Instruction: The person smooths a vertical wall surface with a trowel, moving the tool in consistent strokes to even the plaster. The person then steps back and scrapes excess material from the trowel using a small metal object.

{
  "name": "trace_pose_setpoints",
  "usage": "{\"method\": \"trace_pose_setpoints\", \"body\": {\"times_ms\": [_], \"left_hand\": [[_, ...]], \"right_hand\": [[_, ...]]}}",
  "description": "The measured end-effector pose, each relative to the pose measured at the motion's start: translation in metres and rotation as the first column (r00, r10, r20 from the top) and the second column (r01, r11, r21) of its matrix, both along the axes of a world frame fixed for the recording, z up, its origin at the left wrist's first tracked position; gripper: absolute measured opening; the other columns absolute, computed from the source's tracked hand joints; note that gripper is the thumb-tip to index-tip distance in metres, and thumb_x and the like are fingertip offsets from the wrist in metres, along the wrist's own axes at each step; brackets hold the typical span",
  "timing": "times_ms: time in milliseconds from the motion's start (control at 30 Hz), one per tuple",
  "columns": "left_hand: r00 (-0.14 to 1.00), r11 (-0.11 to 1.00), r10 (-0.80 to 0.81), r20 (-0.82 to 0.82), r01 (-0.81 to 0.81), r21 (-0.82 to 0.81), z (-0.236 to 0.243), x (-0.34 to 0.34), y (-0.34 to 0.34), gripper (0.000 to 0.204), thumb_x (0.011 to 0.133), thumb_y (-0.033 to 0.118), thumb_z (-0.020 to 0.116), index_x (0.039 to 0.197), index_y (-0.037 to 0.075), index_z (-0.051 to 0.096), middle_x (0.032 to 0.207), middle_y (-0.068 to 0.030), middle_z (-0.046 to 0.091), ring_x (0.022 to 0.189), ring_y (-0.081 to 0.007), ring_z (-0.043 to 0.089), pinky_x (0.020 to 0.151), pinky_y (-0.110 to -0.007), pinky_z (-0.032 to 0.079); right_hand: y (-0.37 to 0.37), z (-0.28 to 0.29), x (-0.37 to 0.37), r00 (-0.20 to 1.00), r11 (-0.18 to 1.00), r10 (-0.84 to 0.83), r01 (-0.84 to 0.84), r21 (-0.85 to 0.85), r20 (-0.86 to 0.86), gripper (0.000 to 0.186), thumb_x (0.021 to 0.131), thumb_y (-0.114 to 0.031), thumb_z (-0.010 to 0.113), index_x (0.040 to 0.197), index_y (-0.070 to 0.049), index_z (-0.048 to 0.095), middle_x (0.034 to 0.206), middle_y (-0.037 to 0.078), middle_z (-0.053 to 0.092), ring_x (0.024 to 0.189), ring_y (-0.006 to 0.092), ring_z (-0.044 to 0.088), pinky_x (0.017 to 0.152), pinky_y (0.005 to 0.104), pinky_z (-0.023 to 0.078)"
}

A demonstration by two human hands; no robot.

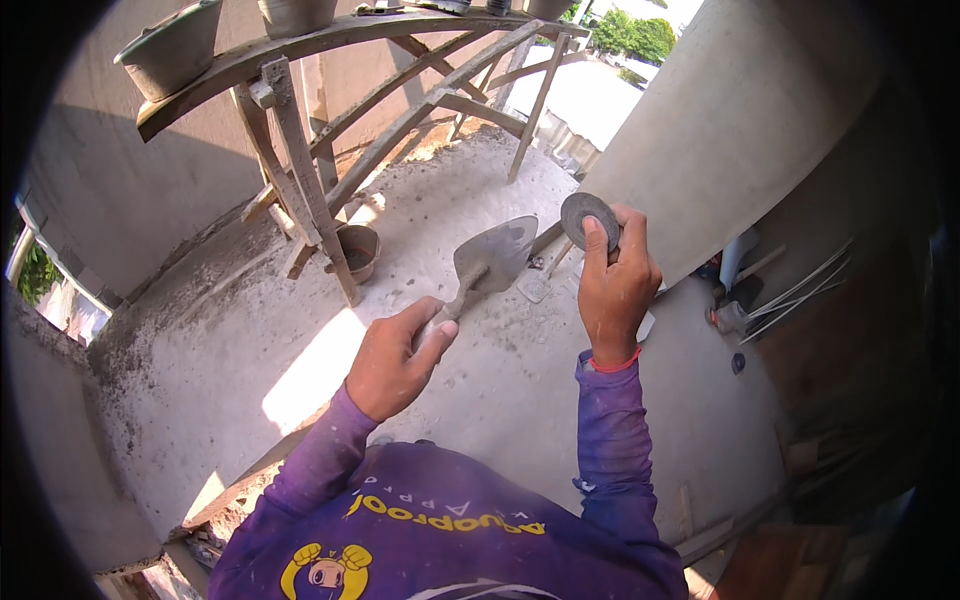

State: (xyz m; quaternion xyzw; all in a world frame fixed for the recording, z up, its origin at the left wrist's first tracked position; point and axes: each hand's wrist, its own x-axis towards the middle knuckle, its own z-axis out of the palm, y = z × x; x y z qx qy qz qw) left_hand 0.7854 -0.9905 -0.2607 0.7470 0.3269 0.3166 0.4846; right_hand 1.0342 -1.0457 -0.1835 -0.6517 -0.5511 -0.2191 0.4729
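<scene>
My left hand is closed round the handle of a pointed trowel. The trowel's grey metal blade slants up and to the right, with its neck toward me. In my right hand, a round dark grey disc is pinched, thumb across its face and fingers behind it. Its middle is partly hidden by the thumb. Disc and trowel blade are held up in front of me, a small gap between them. A red band circles my right wrist.
A wooden scaffold with a plank on top carries several buckets. Under it stands another bucket. A plastered wall rises at right. Thin rods and a small dark round piece lie on the dusty floor.
</scene>
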Motion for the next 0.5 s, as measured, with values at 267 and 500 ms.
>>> {"method": "trace_pose_setpoints", "body": {"times_ms": [267, 500], "left_hand": [[0.999, 0.995, -0.009, -0.037, 0.013, 0.102, 0.002, 0.001, -0.003, 0.034, 0.104, 0.031, 0.070, 0.122, 0.001, 0.071, 0.064, -0.0181, 0.053, 0.055, -0.0304, 0.054, 0.059, -0.044, 0.043], [0.998, 0.993, -0.033, -0.054, 0.039, 0.111, 0.003, 0.002, -0.006, 0.033, 0.104, 0.030, 0.070, 0.122, 0.002, 0.072, 0.064, -0.0182, 0.055, 0.056, -0.0312, 0.056, 0.059, -0.044, 0.044]], "right_hand": [[0.000, -0.001, 0.009, 0.994, 0.998, 0.054, -0.056, -0.025, -0.100, 0.022, 0.106, -0.024, 0.073, 0.116, -0.006, 0.066, 0.086, 0.019, 0.075, 0.074, 0.0395, 0.075, 0.066, 0.0435, 0.056], [-0.007, -0.004, 0.011, 0.990, 0.982, 0.110, -0.122, -0.142, -0.087, 0.019, 0.105, -0.019, 0.073, 0.116, -0.005, 0.067, 0.088, 0.018, 0.076, 0.074, 0.0340, 0.076, 0.068, 0.0429, 0.057]]}}
